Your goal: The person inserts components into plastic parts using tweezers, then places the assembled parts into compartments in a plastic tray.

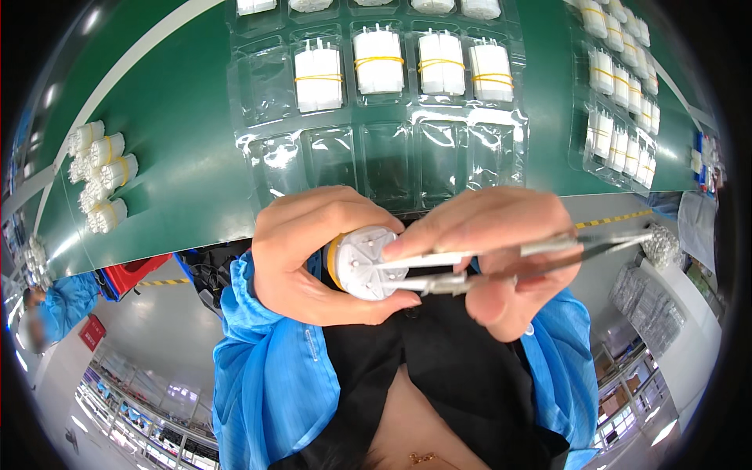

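Observation:
My left hand (313, 258) is wrapped around a white round bundle of plastic parts (364, 270) with a yellow rubber band about its side. The end face of the bundle, with small pins on it, is turned up toward me. In my right hand (501, 251) is a pair of tweezers (560, 258), pinched between thumb and fingers. Its two arms spread toward the bundle and meet at the far right end. The tips reach the bundle's end face, partly covered by my right fingers; whether they grip a pin cannot be told.
Just beyond my hands a clear blister tray (384, 157) lies on the green table (180, 157), with banded white bundles (378, 63) in its far rows. More bundles (102, 176) stand at the left, and filled trays (619, 145) at the right. A person in blue (63, 305) is far left.

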Demonstrator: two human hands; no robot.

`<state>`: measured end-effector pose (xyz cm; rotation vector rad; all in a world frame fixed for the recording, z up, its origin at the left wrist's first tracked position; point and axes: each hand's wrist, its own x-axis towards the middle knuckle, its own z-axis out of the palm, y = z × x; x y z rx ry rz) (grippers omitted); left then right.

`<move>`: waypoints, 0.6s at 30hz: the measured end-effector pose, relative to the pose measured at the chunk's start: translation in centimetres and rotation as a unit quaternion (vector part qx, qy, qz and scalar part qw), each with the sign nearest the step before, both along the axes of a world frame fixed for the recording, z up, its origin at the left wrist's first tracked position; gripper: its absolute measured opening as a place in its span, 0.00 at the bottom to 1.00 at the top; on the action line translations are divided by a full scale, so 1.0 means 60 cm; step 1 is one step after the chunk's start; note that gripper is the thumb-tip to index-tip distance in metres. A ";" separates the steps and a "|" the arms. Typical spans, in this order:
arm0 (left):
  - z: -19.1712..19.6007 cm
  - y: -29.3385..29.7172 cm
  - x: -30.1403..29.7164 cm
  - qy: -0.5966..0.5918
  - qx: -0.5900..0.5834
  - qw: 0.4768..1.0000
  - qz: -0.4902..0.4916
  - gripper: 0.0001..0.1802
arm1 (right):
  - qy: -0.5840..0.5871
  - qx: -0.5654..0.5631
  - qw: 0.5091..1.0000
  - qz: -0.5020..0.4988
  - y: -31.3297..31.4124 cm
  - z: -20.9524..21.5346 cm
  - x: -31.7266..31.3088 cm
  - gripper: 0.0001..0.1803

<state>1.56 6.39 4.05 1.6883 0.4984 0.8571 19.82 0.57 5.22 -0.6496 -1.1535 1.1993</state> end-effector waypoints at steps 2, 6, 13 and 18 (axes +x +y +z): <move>-0.004 -0.004 0.007 -0.012 0.041 0.999 0.030 0.24 | -0.029 0.048 0.997 0.048 0.003 -0.007 0.006 0.23; 0.008 -0.026 0.019 0.020 -0.054 0.995 0.086 0.22 | -0.092 0.061 0.994 0.011 0.000 0.006 0.000 0.22; 0.011 -0.011 0.011 0.073 0.040 0.995 0.052 0.20 | -0.075 0.030 0.996 -0.028 -0.005 0.003 -0.007 0.21; 0.011 -0.014 0.010 0.089 0.051 0.992 0.070 0.18 | -0.072 -0.053 0.995 -0.050 -0.009 0.010 -0.014 0.23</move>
